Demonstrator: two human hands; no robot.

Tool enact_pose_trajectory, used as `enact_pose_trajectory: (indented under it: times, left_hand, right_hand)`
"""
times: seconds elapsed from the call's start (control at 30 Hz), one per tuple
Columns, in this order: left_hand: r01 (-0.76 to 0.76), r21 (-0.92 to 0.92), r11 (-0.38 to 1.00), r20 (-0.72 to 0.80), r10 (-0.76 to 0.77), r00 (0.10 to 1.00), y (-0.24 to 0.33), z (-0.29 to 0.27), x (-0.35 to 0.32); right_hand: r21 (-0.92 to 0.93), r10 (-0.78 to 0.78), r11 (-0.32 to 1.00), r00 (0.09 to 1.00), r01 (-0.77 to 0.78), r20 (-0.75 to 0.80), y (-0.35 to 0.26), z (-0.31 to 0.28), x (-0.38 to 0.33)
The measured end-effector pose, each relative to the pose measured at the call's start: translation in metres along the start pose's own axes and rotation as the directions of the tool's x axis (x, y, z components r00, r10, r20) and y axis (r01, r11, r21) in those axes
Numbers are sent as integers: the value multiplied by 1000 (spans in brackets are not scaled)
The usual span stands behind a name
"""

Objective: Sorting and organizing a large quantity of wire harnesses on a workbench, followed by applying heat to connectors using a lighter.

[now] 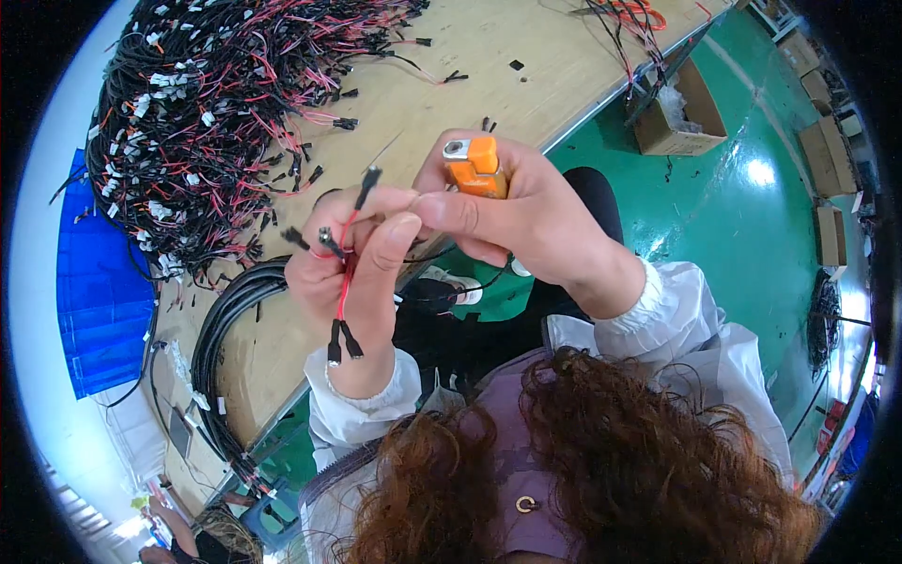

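Red-and-black wires with black end connectors are gripped in my left hand, its fingers closed around them. Some connectors point up past the fingers; two hang below, by the wrist. My right hand is closed around an orange lighter, its metal end up and no flame visible. The right thumb and fingertips meet my left fingertips, and whatever is pinched there is too small to make out. Both hands are raised over the near edge of the wooden table.
A large heap of black and red wire harnesses covers the table's left side. Nearer lies a coiled black cable. A blue sheet hangs at left. An open cardboard box stands on the green floor. Another person is at lower left.
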State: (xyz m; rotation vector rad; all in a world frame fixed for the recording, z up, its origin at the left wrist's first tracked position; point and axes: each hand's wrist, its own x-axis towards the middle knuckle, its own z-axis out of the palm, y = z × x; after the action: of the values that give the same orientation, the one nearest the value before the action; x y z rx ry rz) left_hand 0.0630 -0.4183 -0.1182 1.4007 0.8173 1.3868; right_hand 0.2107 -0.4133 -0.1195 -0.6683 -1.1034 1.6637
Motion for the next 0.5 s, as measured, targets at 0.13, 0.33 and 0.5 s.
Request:
enact_pose_trajectory:
  times: [0.13,0.33,0.5]
  left_hand:
    - [-66,-3,998,59,66,996,1,-5,1]
    - [-136,206,969,13,136,991,-3,-5,-3]
    - [-126,328,936,44,118,992,-2,-5,0]
  right_hand:
    - [9,31,999,999,-31,24,-1,0,-1]
    - [-27,68,997,998,-68,-2,-4,1,-2]
    - [-69,89,994,995,-86,41,-5,-2,-1]
